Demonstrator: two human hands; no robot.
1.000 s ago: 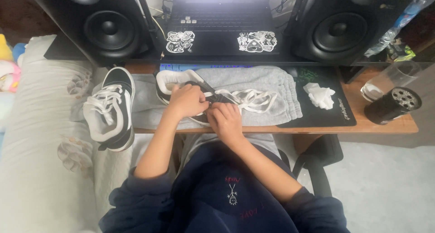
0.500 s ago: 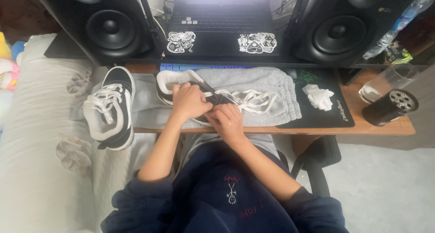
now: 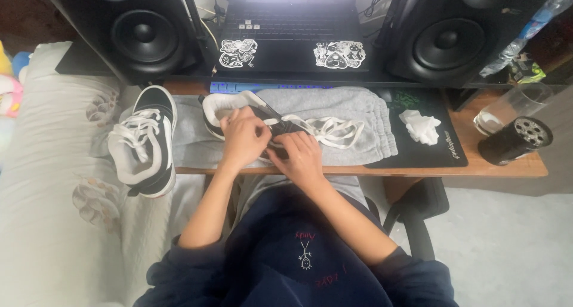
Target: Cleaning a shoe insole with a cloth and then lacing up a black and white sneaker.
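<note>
Wooden desk point(image 3: 507, 166) as landmark. Two black speakers point(image 3: 146, 35) at its far corners, laptop point(image 3: 292, 47) between them. Grey cloth point(image 3: 358, 113) spread mid-desk. On the cloth, black-and-white sneaker point(image 3: 218, 110), toe hidden under hands. Second sneaker point(image 3: 143, 143), laced, overhanging the desk's left end. Left hand point(image 3: 243, 138) closed on first sneaker's upper; right hand point(image 3: 299, 156) pinching white lace point(image 3: 331, 131) (loose loops trailing rightward). Crumpled tissue point(image 3: 421, 128) on black mat, right side.

You have one view only, from the camera on your head, looking steeply down and forward over your lap at the desk edge point(image 3: 358, 171). It sits close, with the speakers point(image 3: 444, 41) at the top edge.
</note>
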